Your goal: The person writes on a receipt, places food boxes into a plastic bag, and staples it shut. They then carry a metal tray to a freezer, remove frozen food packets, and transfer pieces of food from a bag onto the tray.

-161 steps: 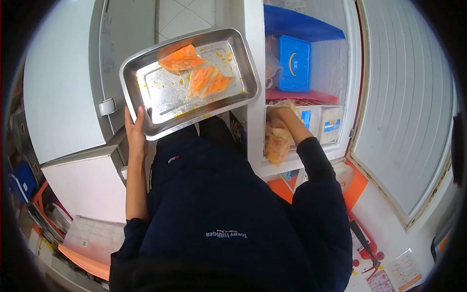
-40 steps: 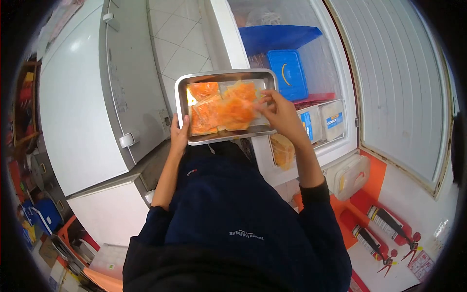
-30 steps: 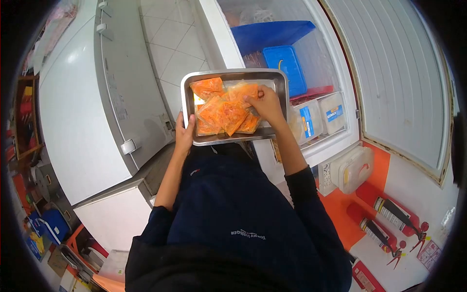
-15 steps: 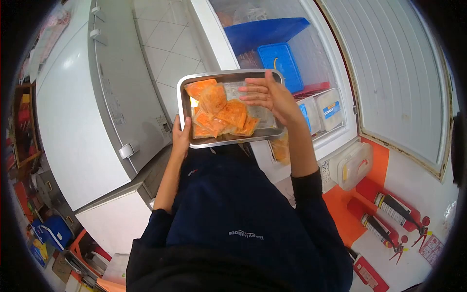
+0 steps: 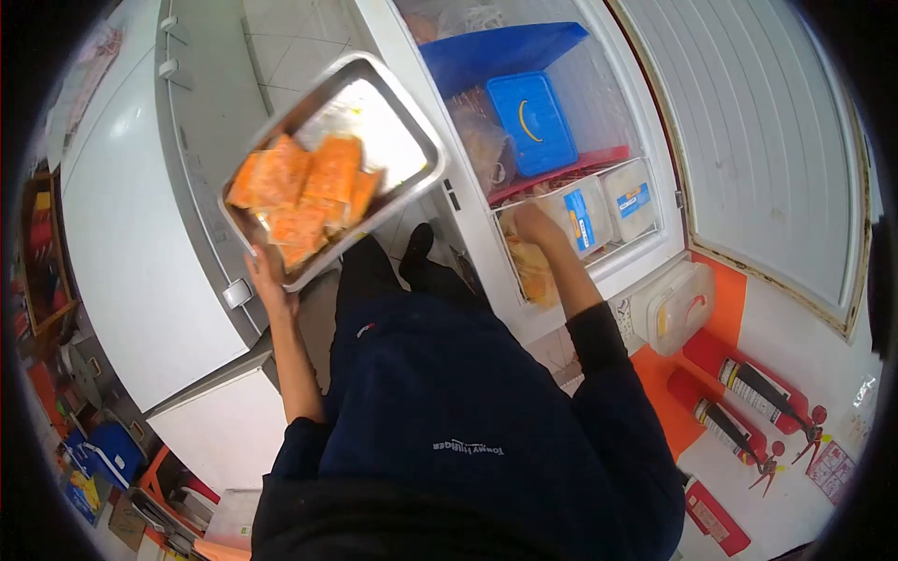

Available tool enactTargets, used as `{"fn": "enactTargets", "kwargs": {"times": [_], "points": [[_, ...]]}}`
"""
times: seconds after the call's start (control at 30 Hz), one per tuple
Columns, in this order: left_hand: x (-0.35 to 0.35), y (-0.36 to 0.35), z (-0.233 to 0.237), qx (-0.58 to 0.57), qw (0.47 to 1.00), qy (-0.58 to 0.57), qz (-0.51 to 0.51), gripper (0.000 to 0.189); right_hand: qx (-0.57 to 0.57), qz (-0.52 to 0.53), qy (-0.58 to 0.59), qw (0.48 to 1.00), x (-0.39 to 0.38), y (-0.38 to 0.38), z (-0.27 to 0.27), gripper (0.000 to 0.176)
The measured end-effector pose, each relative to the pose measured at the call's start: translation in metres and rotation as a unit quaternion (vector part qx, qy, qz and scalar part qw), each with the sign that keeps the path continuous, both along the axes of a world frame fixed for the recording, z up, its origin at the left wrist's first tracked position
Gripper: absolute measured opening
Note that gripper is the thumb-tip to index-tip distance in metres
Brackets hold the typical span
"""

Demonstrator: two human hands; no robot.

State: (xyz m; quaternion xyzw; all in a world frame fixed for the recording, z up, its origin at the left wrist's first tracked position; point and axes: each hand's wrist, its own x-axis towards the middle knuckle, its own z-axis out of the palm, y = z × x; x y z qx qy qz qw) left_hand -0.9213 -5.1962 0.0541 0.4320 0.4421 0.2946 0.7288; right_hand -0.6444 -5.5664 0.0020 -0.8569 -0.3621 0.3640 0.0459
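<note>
My left hand (image 5: 268, 278) is closed on the near left corner of a metal tray (image 5: 430, 178), which tilts over to the left. Flat orange packets (image 5: 304, 192), apparently wrapped in clear plastic, lie heaped in its left part. Inside the open chest freezer, my right hand (image 5: 536, 224) is curled at the wire basket, beside a white tub with a blue label (image 5: 578, 222). A plastic bag of yellow-orange food (image 5: 533, 274) lies just under that hand. Its fingertips are hidden, so what they grip does not show.
Further in the freezer are a blue lidded container (image 5: 533, 126) and a blue panel (image 5: 500, 54). The raised freezer lid (image 5: 748, 140) stands at right. A closed white freezer (image 5: 140, 215) is at left. Red fire extinguishers (image 5: 748, 383) hang at lower right.
My right hand has moved from over the tray down into the freezer basket and curled up. The tray has swung left and tilted, with the packets still in it.
</note>
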Motion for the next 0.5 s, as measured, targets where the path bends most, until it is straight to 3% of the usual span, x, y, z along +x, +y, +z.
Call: {"fn": "enactTargets", "kwargs": {"times": [0.03, 0.07, 0.17, 0.3, 0.37, 0.43, 0.5], "points": [[-0.005, 0.01, 0.007, 0.006, 1.0, 0.001, 0.011, 0.059, -0.088, 0.022, 0.004, 0.996, -0.006, 0.003, 0.003, 0.024], [-0.007, 0.017, 0.011, 0.017, 1.0, 0.002, 0.019, 0.059, -0.172, 0.049, 0.007, 0.984, -0.013, 0.012, 0.004, 0.026], [-0.014, 0.036, 0.03, 0.027, 0.996, -0.025, 0.084, 0.069, -0.104, 0.043, -0.054, 0.992, -0.022, 0.0, -0.004, 0.025], [-0.035, 0.056, 0.037, 0.064, 0.984, -0.028, 0.162, 0.063, -0.032, 0.04, -0.078, 0.996, -0.028, -0.024, -0.019, 0.021], [-0.063, 0.074, 0.027, 0.091, 0.976, -0.08, 0.18, 0.061, 0.065, 0.01, -0.085, 0.994, -0.039, -0.023, 0.001, 0.022], [-0.079, 0.086, 0.03, 0.099, 0.952, -0.002, 0.29, 0.052, 0.183, -0.019, -0.08, 0.98, -0.054, -0.012, 0.04, 0.021], [-0.13, 0.128, -0.008, 0.101, 0.95, 0.007, 0.295, 0.046, 0.198, -0.015, -0.095, 0.976, -0.065, -0.017, 0.057, 0.019]]}}
